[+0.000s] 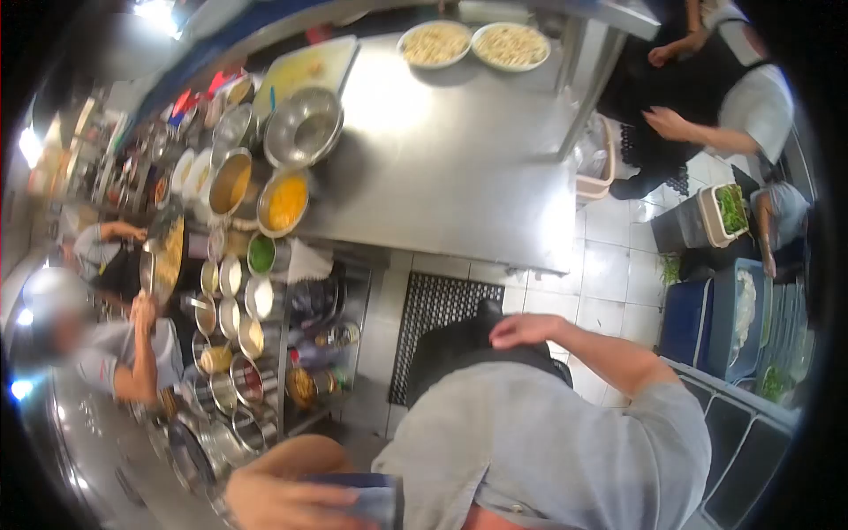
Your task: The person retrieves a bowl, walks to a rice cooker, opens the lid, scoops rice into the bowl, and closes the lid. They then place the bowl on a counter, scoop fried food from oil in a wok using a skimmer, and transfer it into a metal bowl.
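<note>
My left hand (287, 502) is raised close to the camera at the bottom left, blurred. Its fingers lie against a flat blue-grey item (378, 501) with a dark edge, whose kind I cannot make out. In front of my dark apron (450, 344), my right hand (521, 329) hangs loosely with its fingers stretched out, holding nothing. Ahead of me stands a steel table (442, 150). On it are two white bowls (435, 44) of pale chopped food, nested steel bowls (305, 125) and a yellow-green cutting board (309, 64).
Steel containers of orange (287, 203), green (261, 253) and white food line the left counter. A co-worker (132, 353) there holds a pan (163, 256). Other people (751, 106) stand at right, near crates (738, 318) and a tub of greens (726, 212). A black mat (442, 309) lies on the tiles.
</note>
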The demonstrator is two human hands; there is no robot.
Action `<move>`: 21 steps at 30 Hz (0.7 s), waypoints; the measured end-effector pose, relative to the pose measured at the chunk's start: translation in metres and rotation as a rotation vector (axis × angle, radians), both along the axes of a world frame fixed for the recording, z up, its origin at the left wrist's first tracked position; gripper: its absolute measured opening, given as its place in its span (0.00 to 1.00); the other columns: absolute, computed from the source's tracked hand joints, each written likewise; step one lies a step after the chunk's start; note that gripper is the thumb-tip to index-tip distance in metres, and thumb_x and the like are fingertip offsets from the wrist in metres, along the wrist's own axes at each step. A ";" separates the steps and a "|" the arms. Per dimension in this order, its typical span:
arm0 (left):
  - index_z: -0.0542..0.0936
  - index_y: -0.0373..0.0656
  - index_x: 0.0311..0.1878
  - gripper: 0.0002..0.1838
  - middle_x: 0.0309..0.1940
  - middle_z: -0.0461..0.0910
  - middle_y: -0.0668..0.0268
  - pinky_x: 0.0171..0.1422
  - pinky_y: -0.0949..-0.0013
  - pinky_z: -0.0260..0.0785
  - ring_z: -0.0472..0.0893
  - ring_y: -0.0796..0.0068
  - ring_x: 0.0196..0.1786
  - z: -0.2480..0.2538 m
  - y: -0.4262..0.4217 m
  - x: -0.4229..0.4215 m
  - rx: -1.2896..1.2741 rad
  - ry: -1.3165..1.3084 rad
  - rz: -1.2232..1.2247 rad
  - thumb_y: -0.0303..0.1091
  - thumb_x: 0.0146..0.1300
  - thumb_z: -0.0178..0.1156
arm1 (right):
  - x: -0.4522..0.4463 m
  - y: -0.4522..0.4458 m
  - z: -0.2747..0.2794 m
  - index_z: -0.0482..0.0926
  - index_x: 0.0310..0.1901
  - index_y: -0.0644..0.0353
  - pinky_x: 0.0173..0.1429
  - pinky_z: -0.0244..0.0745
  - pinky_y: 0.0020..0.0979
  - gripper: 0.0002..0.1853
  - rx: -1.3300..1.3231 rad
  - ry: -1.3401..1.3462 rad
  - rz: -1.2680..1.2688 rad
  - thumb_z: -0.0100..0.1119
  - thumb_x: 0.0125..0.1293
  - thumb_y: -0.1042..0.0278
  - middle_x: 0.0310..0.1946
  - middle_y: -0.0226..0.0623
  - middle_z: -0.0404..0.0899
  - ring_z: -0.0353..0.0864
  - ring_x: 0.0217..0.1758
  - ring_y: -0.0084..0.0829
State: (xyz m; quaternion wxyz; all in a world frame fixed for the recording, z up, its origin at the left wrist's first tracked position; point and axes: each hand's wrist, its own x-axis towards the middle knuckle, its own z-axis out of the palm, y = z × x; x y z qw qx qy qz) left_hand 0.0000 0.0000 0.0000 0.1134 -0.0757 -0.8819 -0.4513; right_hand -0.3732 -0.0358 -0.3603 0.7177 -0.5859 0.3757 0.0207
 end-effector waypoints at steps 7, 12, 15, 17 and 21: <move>0.80 0.33 0.40 0.19 0.31 0.76 0.57 0.32 0.61 0.69 0.76 0.59 0.31 -0.061 -0.059 -0.009 0.400 0.240 -0.227 0.42 0.70 0.49 | 0.004 0.006 0.028 0.78 0.40 0.60 0.46 0.71 0.28 0.09 -0.084 -0.015 0.101 0.57 0.66 0.63 0.35 0.29 0.80 0.75 0.39 0.22; 0.79 0.29 0.41 0.16 0.29 0.75 0.57 0.30 0.62 0.64 0.72 0.60 0.26 -0.120 -0.054 -0.029 0.846 0.140 -0.527 0.35 0.69 0.51 | 0.024 0.037 0.035 0.77 0.41 0.59 0.49 0.71 0.27 0.13 0.009 -0.103 -0.254 0.62 0.64 0.58 0.36 0.28 0.78 0.74 0.42 0.20; 0.80 0.29 0.41 0.16 0.27 0.75 0.58 0.29 0.61 0.63 0.72 0.60 0.25 -0.145 -0.066 -0.010 0.833 0.218 -0.535 0.35 0.69 0.51 | 0.038 0.070 0.027 0.77 0.43 0.61 0.49 0.71 0.25 0.15 0.084 -0.105 -0.389 0.64 0.62 0.60 0.37 0.30 0.79 0.75 0.43 0.19; 0.81 0.30 0.41 0.16 0.26 0.75 0.59 0.28 0.62 0.62 0.72 0.61 0.25 -0.150 -0.079 -0.019 0.777 0.285 -0.579 0.35 0.68 0.51 | 0.040 0.089 0.010 0.77 0.44 0.61 0.48 0.72 0.25 0.15 0.051 -0.020 -0.453 0.64 0.62 0.60 0.37 0.31 0.79 0.76 0.42 0.20; 0.82 0.34 0.40 0.17 0.27 0.75 0.59 0.29 0.63 0.62 0.72 0.61 0.26 -0.158 -0.088 -0.072 0.791 0.351 -0.720 0.41 0.65 0.56 | 0.038 0.109 -0.038 0.80 0.43 0.60 0.45 0.74 0.27 0.15 0.037 0.064 -0.620 0.64 0.60 0.59 0.33 0.32 0.82 0.78 0.36 0.23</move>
